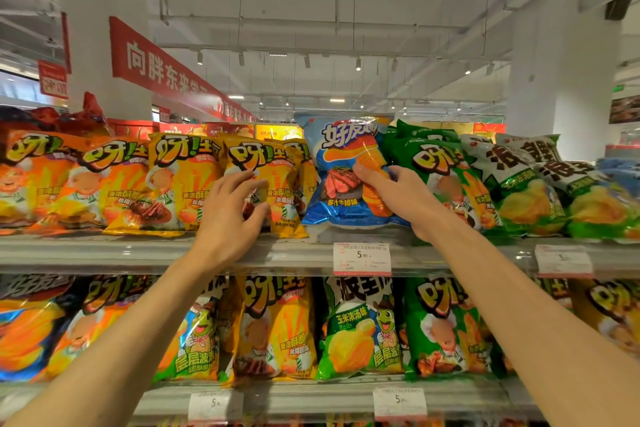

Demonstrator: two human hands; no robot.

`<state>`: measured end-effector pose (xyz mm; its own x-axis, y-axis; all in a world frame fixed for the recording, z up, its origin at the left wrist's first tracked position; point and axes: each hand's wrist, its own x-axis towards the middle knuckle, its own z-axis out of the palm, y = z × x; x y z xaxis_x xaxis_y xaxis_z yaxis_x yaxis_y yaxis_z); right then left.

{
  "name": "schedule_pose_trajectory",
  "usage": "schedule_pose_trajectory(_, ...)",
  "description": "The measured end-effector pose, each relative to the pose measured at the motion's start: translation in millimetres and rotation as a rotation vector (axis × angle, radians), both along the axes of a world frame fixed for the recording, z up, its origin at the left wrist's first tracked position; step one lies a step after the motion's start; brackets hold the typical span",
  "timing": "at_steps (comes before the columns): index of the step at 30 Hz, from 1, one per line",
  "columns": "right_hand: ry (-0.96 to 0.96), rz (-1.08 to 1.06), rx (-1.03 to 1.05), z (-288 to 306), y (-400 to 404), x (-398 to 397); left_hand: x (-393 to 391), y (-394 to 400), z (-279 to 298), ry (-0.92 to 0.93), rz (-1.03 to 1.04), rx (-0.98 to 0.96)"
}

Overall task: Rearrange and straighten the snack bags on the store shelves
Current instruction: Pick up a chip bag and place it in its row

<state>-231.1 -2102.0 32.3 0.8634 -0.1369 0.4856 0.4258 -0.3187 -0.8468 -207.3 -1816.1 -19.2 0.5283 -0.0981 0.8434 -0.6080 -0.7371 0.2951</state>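
Observation:
A blue snack bag [341,166] stands upright on the top shelf [138,253] between yellow and green bags. My right hand [398,194] grips its right edge, thumb on the front and fingers curled behind. My left hand [230,215] reaches the yellow snack bag [266,177] just left of the blue one, fingers spread and bent against its front, thumb near its lower part. Orange bags [69,180] and more yellow bags [183,180] fill the shelf's left side. Green bags [440,177] stand to the right.
White-and-green bags [512,184] lean at the top shelf's right end. The lower shelf [311,395] holds a packed row of mixed bags [360,326]. Price tags [362,258] hang on the shelf rails. A red banner [162,69] hangs above at the left.

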Motion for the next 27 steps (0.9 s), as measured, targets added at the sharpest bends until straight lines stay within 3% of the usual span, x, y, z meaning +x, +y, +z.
schedule_pose_trajectory(8,-0.065,-0.066,0.024,-24.0,-12.7,-51.0,-45.3,8.1,-11.5,-0.005,-0.074,-0.188)
schedule_pose_trajectory(12,-0.071,-0.049,0.054,-47.9,-17.6,-83.9,-73.8,14.7,-38.9,0.139,-0.251,-0.413)
schedule_pose_trajectory(18,-0.024,-0.050,0.112,-88.7,-30.5,-127.1,-109.5,3.3,-96.7,0.271,-0.355,-0.618)
schedule_pose_trajectory(27,-0.016,-0.140,0.174,-118.1,-85.0,-162.4,-124.9,-51.6,-101.1,0.339,-0.413,-0.637)
